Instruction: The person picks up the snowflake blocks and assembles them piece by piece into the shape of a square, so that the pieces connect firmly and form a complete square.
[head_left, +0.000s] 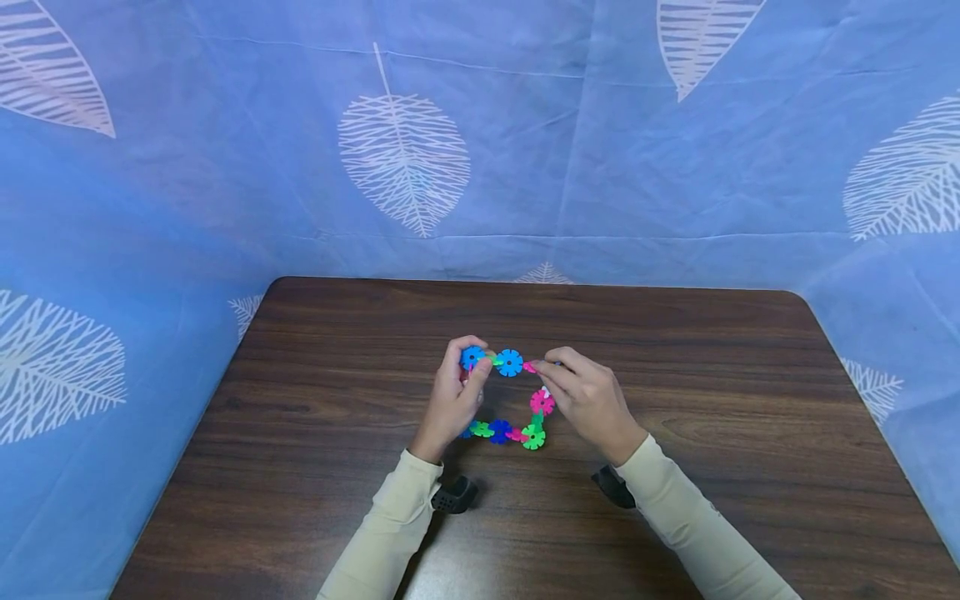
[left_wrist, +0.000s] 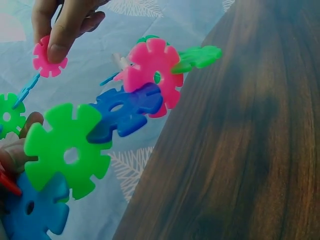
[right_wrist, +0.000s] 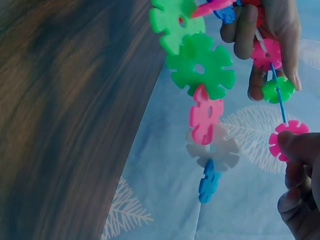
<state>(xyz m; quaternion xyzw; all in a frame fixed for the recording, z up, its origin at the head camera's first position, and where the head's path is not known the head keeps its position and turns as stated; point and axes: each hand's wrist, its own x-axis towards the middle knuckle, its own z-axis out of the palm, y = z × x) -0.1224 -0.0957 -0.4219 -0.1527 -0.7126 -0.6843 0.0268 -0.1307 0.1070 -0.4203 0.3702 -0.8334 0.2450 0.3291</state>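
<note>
A chain of slotted plastic flower discs, bright green (left_wrist: 47, 145), dark blue, pink, white and light blue, hangs in a curve between the hands. My left hand (head_left: 453, 396) grips it at the upper left, thumb on the discs by the light blue disc (head_left: 510, 362). Opposite, my right hand (head_left: 588, 396) pinches a pink disc (right_wrist: 295, 129) between thumb and finger; a light blue disc seen edge-on joins it to a green disc (right_wrist: 278, 90). A free end, a light blue disc (right_wrist: 209, 182) slotted into a white disc (right_wrist: 227, 149), dangles in the right wrist view.
Under the hands lies a dark wood-grain table (head_left: 337, 358) with rounded far corners. Blue cloth (head_left: 525, 150) with white leaf prints hangs behind and at the sides. Each wrist carries a black camera, such as the left wrist camera (head_left: 455, 495).
</note>
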